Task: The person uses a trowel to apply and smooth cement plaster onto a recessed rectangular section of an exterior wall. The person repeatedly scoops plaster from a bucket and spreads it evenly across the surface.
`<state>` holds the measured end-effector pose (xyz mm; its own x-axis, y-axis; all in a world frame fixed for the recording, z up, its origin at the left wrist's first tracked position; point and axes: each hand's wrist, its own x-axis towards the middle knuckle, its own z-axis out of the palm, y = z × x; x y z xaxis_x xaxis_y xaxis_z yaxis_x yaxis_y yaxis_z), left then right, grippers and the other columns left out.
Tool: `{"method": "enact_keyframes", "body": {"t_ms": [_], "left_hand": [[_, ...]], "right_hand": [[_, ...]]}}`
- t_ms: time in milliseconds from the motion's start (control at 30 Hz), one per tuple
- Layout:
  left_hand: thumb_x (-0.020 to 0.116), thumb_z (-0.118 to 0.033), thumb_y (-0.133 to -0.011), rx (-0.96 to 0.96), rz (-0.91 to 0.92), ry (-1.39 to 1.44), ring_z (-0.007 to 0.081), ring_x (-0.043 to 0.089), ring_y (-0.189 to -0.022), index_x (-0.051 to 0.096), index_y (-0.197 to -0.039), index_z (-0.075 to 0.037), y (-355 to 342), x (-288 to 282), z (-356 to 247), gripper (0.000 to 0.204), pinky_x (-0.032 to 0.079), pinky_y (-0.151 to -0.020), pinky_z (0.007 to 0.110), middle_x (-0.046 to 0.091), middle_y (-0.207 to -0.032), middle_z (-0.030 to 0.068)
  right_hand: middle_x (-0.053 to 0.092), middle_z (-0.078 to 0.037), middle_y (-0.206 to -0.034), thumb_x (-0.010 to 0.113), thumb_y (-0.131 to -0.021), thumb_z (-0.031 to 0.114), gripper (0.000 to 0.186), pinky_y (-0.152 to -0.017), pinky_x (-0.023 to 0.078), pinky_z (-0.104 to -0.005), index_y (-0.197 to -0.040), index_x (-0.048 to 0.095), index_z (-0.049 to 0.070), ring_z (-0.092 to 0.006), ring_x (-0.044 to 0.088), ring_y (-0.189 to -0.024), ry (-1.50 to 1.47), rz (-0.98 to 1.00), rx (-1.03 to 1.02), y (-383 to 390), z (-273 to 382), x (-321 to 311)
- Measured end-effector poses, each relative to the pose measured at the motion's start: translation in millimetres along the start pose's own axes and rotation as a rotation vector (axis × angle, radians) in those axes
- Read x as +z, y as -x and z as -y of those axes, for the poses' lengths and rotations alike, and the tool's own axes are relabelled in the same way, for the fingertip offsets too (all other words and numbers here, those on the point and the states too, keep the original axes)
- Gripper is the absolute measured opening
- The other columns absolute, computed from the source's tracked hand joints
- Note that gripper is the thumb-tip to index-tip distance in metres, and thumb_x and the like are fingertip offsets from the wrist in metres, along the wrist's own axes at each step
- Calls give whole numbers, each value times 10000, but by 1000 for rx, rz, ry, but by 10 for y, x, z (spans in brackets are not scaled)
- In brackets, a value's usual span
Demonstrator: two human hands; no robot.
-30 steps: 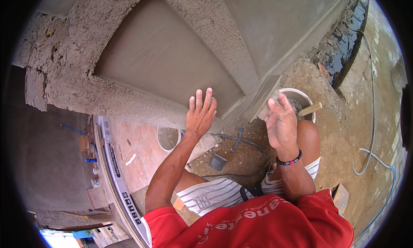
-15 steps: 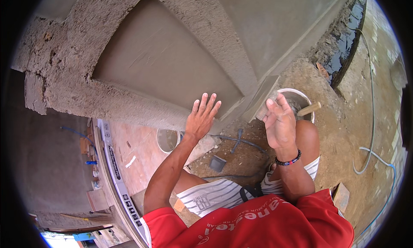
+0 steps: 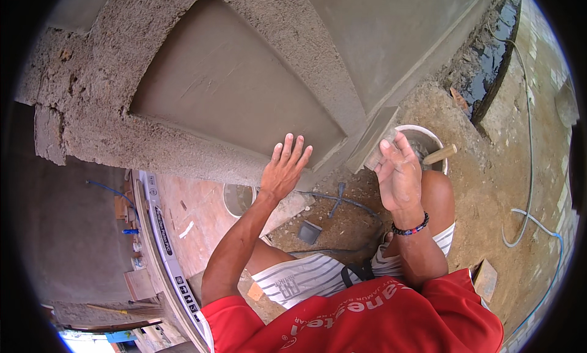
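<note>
My left hand (image 3: pixel 283 172) lies with its fingers stretched out on the lower edge of a recessed, smooth grey plaster panel (image 3: pixel 229 78). It holds nothing. At the panel's lower right corner, my right hand (image 3: pixel 398 178) is palm up with curled fingers. They grip a flat, greyish board-like piece (image 3: pixel 371 160) set against the wall's narrow side face (image 3: pixel 376 130). Most of that piece is hidden by the hand, so its exact kind does not show. Rough cement (image 3: pixel 92 96) frames the panel.
Beside my right knee stands a white bucket (image 3: pixel 441 139) with a wooden handle (image 3: pixel 439 155) sticking out. Another bucket (image 3: pixel 239 199) is left of my left forearm. A dark cable (image 3: pixel 354 201) and a small dark square piece (image 3: pixel 309 232) lie on the ground. A hose (image 3: pixel 527 139) runs along the right.
My left hand has shifted very slightly to the left along the panel's edge. The right hand and the piece in it stay nearly still.
</note>
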<state>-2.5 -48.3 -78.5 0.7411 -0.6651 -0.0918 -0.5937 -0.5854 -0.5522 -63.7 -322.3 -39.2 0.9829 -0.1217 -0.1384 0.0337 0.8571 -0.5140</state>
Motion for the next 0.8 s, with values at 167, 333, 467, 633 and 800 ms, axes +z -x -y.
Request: {"method": "enact_keyframes", "body": {"t_ms": [167, 333, 467, 633, 800], "left_hand": [[520, -168, -872, 11, -32, -25, 362, 230, -1408, 369, -1435, -160, 4, 19, 9, 583, 257, -1116, 477, 363, -1449, 116], [522, -177, -878, 90, -95, 27, 357, 367, -1305, 477, -1316, -128, 98, -34, -41, 443, 283, -1104, 487, 475, -1260, 134], [539, -113, -837, 118, -136, 259, 355, 456, -1174, 536, -1207, -91, 262, -123, -278, 371, 285, -1107, 516, 504, -1134, 145], [584, -65, -752, -20, -92, 534, 316, 519, -1064, 602, -1106, -73, 617, -169, -447, 355, 310, -1088, 517, 538, -1012, 135], [629, -93, -798, -306, -152, 710, 300, 566, -978, 624, -1077, -64, 985, -268, -293, 280, 333, -1055, 513, 615, -910, 141]], "right_hand": [[597, -119, -1165, 611, -904, 137, 428, -909, 483, -375, -1268, 431, 5, -202, 598, -1060, -2, -4, -2, 0, -5, 6], [597, -115, -1165, 611, -905, 138, 418, -908, 484, -374, -1264, 437, 11, -199, 597, -1059, 5, -8, -1, -11, -20, -6], [595, -109, -1167, 610, -905, 137, 417, -908, 484, -373, -1266, 438, 19, -197, 596, -1060, -1, -12, 9, -20, -25, -28], [594, -106, -1169, 591, -910, 117, 385, -914, 482, -377, -1254, 442, 30, -200, 595, -1061, -4, -15, 45, -46, -64, -32], [595, -101, -1159, 589, -915, 117, 338, -915, 483, -378, -1219, 464, 39, -211, 598, -1052, -10, 18, 75, -74, -160, -23]]}}
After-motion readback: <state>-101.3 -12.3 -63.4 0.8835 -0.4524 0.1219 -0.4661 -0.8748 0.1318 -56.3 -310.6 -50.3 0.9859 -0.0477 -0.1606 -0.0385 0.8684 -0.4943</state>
